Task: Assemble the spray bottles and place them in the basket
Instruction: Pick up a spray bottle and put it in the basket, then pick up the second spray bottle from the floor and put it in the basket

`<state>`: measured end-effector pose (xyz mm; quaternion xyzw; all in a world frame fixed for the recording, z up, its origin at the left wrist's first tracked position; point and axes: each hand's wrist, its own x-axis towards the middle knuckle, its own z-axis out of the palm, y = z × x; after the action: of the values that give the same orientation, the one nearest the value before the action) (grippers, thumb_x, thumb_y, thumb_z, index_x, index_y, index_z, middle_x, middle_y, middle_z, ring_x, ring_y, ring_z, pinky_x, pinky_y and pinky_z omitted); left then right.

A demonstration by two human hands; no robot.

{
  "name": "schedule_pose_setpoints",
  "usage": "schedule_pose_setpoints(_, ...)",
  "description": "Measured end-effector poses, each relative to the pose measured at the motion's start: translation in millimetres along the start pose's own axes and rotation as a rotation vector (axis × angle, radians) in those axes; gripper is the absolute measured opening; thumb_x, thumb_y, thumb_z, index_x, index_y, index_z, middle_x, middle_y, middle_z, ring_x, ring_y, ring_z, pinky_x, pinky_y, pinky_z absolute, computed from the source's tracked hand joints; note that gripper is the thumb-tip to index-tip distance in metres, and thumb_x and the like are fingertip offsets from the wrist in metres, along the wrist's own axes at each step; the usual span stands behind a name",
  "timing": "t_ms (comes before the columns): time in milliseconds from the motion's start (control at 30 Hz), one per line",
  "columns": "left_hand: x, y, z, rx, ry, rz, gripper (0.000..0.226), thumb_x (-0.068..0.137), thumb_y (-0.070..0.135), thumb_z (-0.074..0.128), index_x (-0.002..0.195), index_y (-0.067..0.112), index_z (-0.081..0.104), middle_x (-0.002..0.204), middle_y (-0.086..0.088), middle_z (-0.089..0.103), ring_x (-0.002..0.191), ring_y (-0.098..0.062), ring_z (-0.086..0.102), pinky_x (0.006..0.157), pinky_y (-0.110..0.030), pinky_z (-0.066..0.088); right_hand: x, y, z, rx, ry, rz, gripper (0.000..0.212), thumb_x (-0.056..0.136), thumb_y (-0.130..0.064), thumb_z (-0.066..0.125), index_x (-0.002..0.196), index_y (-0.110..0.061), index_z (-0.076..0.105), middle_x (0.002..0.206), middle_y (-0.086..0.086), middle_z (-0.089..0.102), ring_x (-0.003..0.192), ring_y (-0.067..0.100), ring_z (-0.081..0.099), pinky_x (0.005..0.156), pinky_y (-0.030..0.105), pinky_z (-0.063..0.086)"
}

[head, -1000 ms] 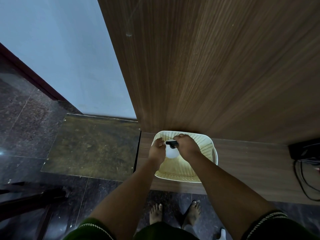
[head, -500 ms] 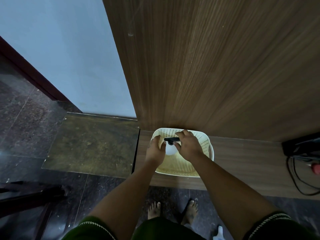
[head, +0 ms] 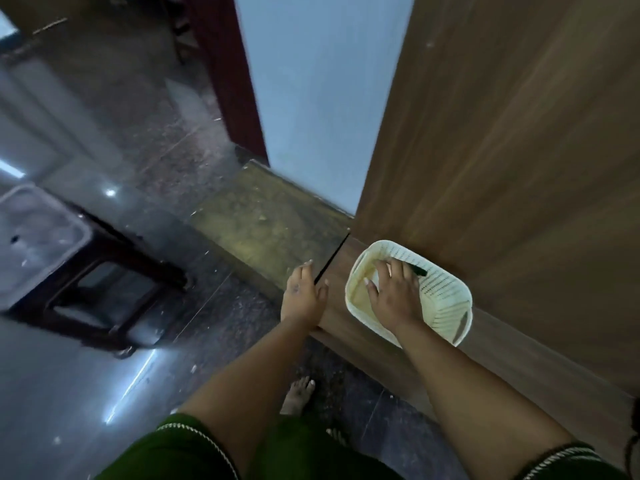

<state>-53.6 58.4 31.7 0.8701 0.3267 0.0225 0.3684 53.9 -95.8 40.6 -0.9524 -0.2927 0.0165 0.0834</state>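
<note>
bare foot (head: 300, 393) down near on the dark floor. up from there, left hand (head: 303, 295) hangs free at the ledge's left end, fingers loose and apart, holding nothing. right hand (head: 394, 295) reaches into the cream basket (head: 446, 303) on the wooden ledge (head: 512, 355), fingers curled over the spray bottle (head: 417, 270), black top poking out beyond them. far left, a dark stool (head: 104, 282).

Black-topped spray bottle (head: 417, 270) lies inside the cream slatted basket (head: 446, 299).
</note>
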Motion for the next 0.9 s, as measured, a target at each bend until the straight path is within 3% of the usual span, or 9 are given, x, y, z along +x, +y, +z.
schedule_pose_setpoints(100, -42, -48, -18, -0.035, 0.078, -0.173, 0.061, 0.096, 0.038, 0.047, 0.146, 0.006, 0.031, 0.146, -0.012, 0.038, 0.135, -0.029, 0.037, 0.110, -0.038, 0.033, -13, -35, 9, 0.019, -0.012, -0.158, 0.043, 0.088, -0.043, 0.041, 0.120, -0.018, 0.055, 0.117, 0.006, 0.058, 0.110, 0.026, 0.053, 0.092, 0.040, 0.045)
schedule_pose_setpoints(367, -189, -185, -79, -0.135, 0.308, -0.626, 0.063, 0.098, 0.038, 0.043, 0.149, 0.007, 0.023, 0.152, -0.014, 0.030, 0.141, -0.031, 0.029, 0.113, -0.040, 0.028, -68, -188, 61, 0.053, -0.215, -0.581, 0.049, 0.088, -0.046, 0.033, 0.119, -0.016, 0.056, 0.115, 0.008, 0.058, 0.109, 0.031, 0.055, 0.091, 0.044, 0.047)
schedule_pose_setpoints(600, -323, -302, -96, -0.352, 0.489, -1.056, 0.064, 0.098, 0.037, 0.044, 0.151, 0.011, 0.019, 0.156, -0.012, 0.023, 0.143, -0.032, 0.025, 0.110, -0.044, 0.031, -156, -326, 118, 0.070, -0.428, -0.927, 0.045, 0.094, -0.040, 0.045, 0.131, -0.016, 0.047, 0.129, 0.008, 0.050, 0.124, 0.029, 0.044, 0.102, 0.045, 0.039)
schedule_pose_setpoints(733, -372, -364, -82, -0.445, 0.540, -1.201, 0.068, 0.098, 0.039, 0.044, 0.151, 0.007, 0.017, 0.155, -0.016, 0.024, 0.142, -0.034, 0.026, 0.111, -0.045, 0.030, -203, -381, 170, 0.060, -0.540, -0.997, 0.045, 0.093, -0.038, 0.047, 0.133, -0.017, 0.045, 0.132, 0.008, 0.048, 0.126, 0.027, 0.041, 0.103, 0.044, 0.039)
schedule_pose_setpoints(900, -396, -456, -46, -0.573, 0.559, -1.317, 0.066, 0.098, 0.037, 0.046, 0.150, 0.006, 0.020, 0.154, -0.017, 0.027, 0.141, -0.035, 0.029, 0.112, -0.045, 0.030, -250, -421, 258, 0.029, -0.707, -0.955, 0.048, 0.092, -0.033, 0.052, 0.135, -0.015, 0.041, 0.133, 0.009, 0.043, 0.126, 0.029, 0.040, 0.101, 0.045, 0.040)
